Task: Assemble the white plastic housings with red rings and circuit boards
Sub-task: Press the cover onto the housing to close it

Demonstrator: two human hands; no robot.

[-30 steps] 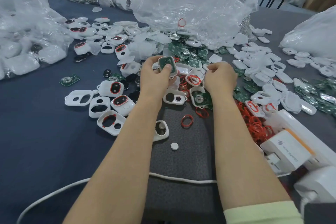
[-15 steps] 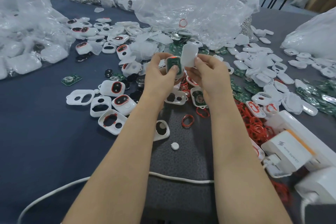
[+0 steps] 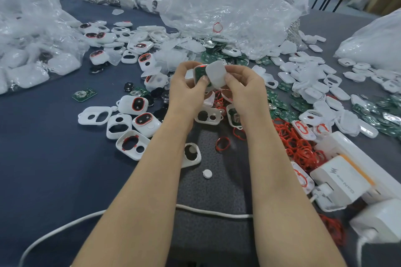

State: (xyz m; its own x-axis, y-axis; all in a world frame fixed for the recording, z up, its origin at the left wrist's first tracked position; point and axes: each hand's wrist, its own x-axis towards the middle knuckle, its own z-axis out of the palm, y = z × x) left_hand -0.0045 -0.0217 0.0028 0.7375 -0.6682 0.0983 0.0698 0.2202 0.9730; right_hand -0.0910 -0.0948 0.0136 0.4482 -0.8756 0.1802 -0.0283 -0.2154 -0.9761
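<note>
My left hand grips a white housing half with a green circuit board inside it and a red edge showing at its top. My right hand pinches a plain white cover and holds it partly over that housing half, overlapping its right side. Both hands are raised above the middle of the table. Loose red rings lie in a heap to the right. Green circuit boards are spread beyond my hands.
White housings with holes lie left of my forearms. More white covers are scattered to the right. Clear plastic bags stand at the back and left. White chargers and a white cable lie near the front right.
My right hand picked up a white cover from the table, lifted it and brought it left over the housing half in my left hand.
</note>
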